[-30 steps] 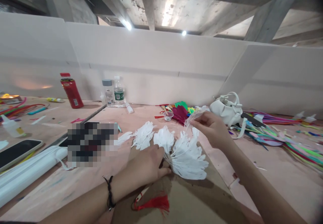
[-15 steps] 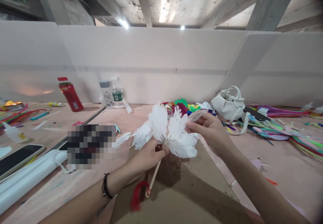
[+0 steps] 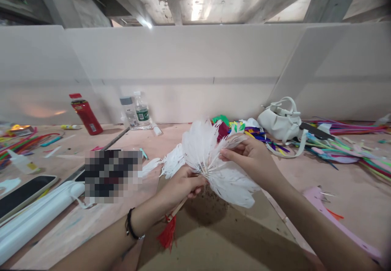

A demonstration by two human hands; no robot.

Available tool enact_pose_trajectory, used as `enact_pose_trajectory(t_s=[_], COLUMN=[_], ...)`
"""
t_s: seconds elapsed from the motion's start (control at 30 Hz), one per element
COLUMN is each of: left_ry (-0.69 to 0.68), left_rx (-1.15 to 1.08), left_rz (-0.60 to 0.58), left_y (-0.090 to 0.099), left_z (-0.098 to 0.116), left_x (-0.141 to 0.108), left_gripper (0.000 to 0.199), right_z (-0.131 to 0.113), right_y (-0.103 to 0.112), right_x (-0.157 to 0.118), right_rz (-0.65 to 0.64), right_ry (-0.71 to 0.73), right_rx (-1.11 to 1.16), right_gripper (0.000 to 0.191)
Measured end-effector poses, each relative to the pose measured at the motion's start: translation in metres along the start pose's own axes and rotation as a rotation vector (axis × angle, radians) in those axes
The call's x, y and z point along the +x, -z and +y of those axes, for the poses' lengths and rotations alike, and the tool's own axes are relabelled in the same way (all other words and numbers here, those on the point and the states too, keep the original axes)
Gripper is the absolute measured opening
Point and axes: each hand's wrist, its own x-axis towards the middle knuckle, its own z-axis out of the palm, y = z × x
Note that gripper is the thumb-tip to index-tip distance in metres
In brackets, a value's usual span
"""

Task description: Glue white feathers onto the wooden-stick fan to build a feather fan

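A fan of white feathers (image 3: 200, 143) spreads out above a brown cardboard sheet (image 3: 214, 238). My left hand (image 3: 186, 181) is closed around the base of the fan, where the quills meet its thin wooden handle (image 3: 177, 209). From the handle's lower end hangs a red tassel (image 3: 167, 233). At the fan's right side, my right hand (image 3: 249, 153) pinches a single white feather (image 3: 233, 140) between thumb and fingers; its quill end points toward the fan's base. More loose white feathers (image 3: 172, 161) lie just left of the fan.
Left are a phone (image 3: 26, 191), a white rolled object (image 3: 39, 214), a glue bottle (image 3: 23, 161) and a red bottle (image 3: 87, 114). Clear bottles (image 3: 142, 114) stand behind. To the right are a white handbag (image 3: 279, 120), coloured pipe cleaners (image 3: 351, 153) and a pink curved piece (image 3: 336, 220).
The fan has turned in my left hand, its handle and tassel swinging up and left. My right hand, still pinching the feather, has moved slightly left and closer to the fan's base.
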Motion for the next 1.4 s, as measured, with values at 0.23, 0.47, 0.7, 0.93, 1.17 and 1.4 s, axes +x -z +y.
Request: enact_pose_trajectory(t_s=[0.23, 0.47, 0.7, 0.93, 1.17, 1.4], left_ry=[-0.067, -0.127, -0.155, -0.178, -0.157, -0.164], left_rx=[0.064, 0.275, 0.379, 0.412, 0.438, 0.405], left_rz=[0.01, 0.07, 0.143, 0.193, 0.209, 0.208], left_y=[-0.004, -0.004, -0.007, -0.008, -0.01, -0.01], left_z=[0.005, 0.001, 0.009, 0.011, 0.014, 0.013], left_x=[-0.002, -0.002, -0.005, -0.009, -0.011, -0.014], left_gripper=[0.015, 0.05, 0.041, 0.037, 0.045, 0.048], right_z=[-0.001, 0.001, -0.001, -0.004, -0.003, -0.001], right_y=[-0.003, -0.009, -0.007, 0.003, 0.009, 0.02], right_x=[-0.004, -0.01, -0.01, -0.004, 0.002, 0.01], right_rz=[0.025, 0.103, 0.095, 0.129, 0.145, 0.137], right_ry=[0.082, 0.232, 0.309, 0.32, 0.284, 0.22], right_rx=[-0.192, -0.412, -0.579, -0.622, -0.511, -0.358], right_gripper=[0.017, 0.009, 0.008, 0.009, 0.011, 0.017])
